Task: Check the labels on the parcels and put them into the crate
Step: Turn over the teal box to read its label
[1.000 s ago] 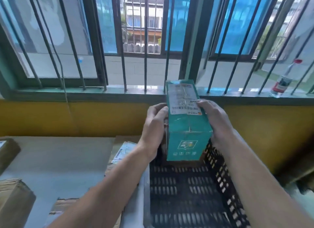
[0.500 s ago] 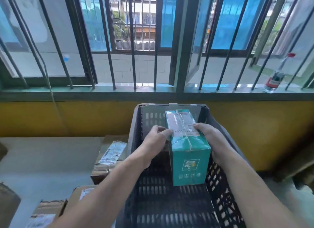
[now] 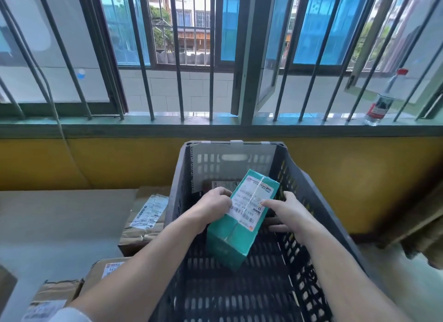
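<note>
Held tilted inside the crate [image 3: 309,185] between left hand [image 3: 213,205] and right hand [image 3: 285,207]: green parcel [image 3: 236,230], label [image 3: 249,204] up, both hands grasping. Left of them, brown parcels [image 3: 143,221].

Bright daylight pouring thru the barred window [image 3: 215,58], sill glaring a bit. Crate [image 3: 318,201] interior dim, soft shadows, no hard edges. Wide-angle bend on bars at both sides; corners soft, slight motion blur near bottom.
</note>
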A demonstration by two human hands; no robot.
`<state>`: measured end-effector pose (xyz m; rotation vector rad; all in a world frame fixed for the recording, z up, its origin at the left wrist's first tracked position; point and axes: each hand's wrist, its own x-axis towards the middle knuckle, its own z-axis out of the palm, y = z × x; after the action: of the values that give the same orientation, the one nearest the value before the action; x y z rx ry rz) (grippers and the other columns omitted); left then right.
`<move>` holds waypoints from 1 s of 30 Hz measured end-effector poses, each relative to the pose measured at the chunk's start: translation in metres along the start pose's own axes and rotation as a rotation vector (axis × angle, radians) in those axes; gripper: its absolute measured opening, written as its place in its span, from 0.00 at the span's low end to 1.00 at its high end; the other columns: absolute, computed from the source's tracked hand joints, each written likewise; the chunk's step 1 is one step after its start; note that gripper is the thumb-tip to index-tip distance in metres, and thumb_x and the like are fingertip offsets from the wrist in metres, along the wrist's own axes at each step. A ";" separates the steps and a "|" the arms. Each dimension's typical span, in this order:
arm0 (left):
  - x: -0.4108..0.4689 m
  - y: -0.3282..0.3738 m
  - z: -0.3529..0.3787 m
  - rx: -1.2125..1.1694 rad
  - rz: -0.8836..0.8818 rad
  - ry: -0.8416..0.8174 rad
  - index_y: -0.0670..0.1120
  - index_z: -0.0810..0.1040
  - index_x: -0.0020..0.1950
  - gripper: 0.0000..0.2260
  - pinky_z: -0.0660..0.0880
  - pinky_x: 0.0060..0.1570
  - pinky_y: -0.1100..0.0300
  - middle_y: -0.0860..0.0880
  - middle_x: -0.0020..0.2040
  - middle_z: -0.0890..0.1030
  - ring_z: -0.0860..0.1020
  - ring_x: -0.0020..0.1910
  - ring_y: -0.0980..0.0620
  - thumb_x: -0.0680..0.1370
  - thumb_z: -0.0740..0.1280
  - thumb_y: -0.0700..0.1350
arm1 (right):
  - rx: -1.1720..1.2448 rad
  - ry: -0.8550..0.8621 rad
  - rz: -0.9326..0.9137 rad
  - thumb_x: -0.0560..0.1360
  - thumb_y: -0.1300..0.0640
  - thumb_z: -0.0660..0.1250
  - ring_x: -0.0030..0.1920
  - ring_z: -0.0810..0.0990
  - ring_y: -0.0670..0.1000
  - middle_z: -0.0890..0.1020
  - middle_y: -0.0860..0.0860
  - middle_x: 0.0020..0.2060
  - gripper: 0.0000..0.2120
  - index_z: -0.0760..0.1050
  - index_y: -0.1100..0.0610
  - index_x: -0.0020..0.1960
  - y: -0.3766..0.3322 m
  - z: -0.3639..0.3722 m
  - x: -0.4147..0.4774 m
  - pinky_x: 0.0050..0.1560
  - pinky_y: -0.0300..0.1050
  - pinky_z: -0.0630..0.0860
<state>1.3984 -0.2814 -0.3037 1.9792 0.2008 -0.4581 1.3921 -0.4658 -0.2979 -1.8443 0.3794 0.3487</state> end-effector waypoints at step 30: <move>0.024 -0.010 0.009 1.057 0.291 -0.111 0.50 0.47 0.84 0.51 0.58 0.73 0.47 0.46 0.75 0.65 0.63 0.73 0.44 0.71 0.75 0.59 | -0.581 -0.033 0.103 0.76 0.35 0.67 0.41 0.88 0.49 0.87 0.50 0.45 0.26 0.80 0.56 0.60 0.021 -0.030 0.027 0.52 0.48 0.84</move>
<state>1.4146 -0.2866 -0.3252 2.9283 -0.5039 -0.5333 1.4086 -0.5029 -0.3180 -2.3851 0.3756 0.6064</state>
